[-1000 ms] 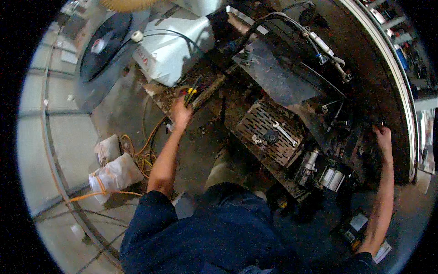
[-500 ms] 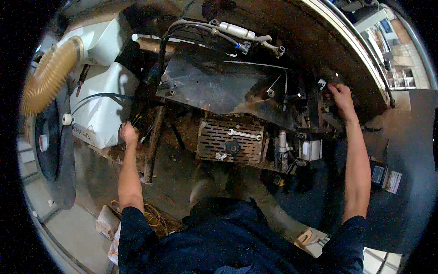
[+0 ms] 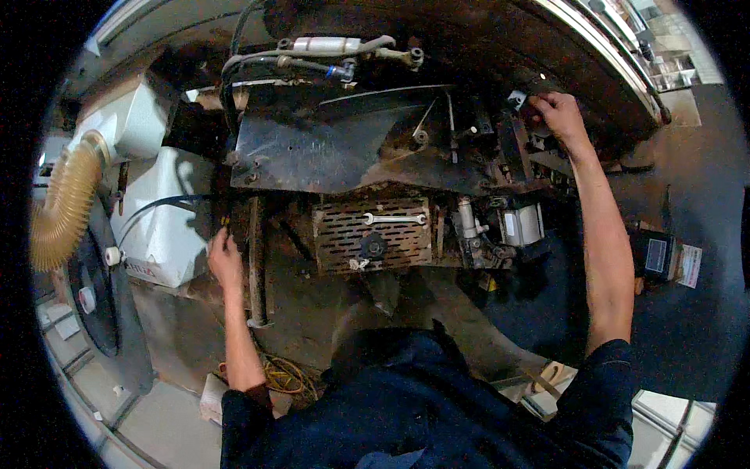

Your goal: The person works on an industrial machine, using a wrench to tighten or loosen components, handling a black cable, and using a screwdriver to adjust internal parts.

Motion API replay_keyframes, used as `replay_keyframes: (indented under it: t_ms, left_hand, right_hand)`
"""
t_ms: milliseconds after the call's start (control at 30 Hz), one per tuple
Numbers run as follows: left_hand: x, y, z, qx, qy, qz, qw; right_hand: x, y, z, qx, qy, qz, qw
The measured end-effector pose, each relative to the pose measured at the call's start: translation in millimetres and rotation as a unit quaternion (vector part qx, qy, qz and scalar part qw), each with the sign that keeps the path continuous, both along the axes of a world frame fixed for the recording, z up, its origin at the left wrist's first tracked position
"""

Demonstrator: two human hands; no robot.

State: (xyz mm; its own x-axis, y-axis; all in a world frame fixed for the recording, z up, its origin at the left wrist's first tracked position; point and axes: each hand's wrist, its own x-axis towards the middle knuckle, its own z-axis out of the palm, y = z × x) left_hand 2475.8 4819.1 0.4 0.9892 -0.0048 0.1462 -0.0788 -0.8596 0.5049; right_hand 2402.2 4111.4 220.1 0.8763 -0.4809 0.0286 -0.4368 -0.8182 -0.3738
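Right hand [image 3: 558, 119]: fingers bent, fingertips beside a small bright metal part [image 3: 516, 99], right of the dark metal panel [image 3: 312, 141]; grip cannot be determined. Left hand [image 3: 226, 259]: fingers partly curled, a small yellow item [image 3: 225, 221] at the fingertips; grip cannot be determined. The white housing [image 3: 160, 211] stands just left of this hand. Between the hands, a wrench [image 3: 395, 220] lies on the slotted plate [image 3: 330, 228], near a black knob [image 3: 373, 246].

Two hands [image 3: 225, 259] [image 3: 559, 119], one wrench [image 3: 396, 220]
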Motion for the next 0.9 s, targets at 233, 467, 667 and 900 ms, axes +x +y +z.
replay_keyframes:
  t_ms: [233,467,667,900]
  left_hand:
    - [-59.3,-219.4,202.2,-0.13,0.098,-0.415,0.895]
    - [-67.6,-341.0,161.6,0.374,0.143,-0.575,0.713]
    - [-68.8,-341.0,141.2,0.382,0.107,-0.568,0.722]
    - [-72.1,-356.1,173.7,0.3,0.128,-0.518,0.79]
  right_hand:
    - [-6.2,23.8,-3.9,-0.073,-0.088,0.045,0.992]
    - [-37.5,37.4,6.2,0.278,-0.214,-0.007,0.937]
    - [-120.7,31.9,-1.6,0.383,-0.303,-0.085,0.868]
    - [-149.9,37.9,-29.4,0.465,-0.302,-0.128,0.822]
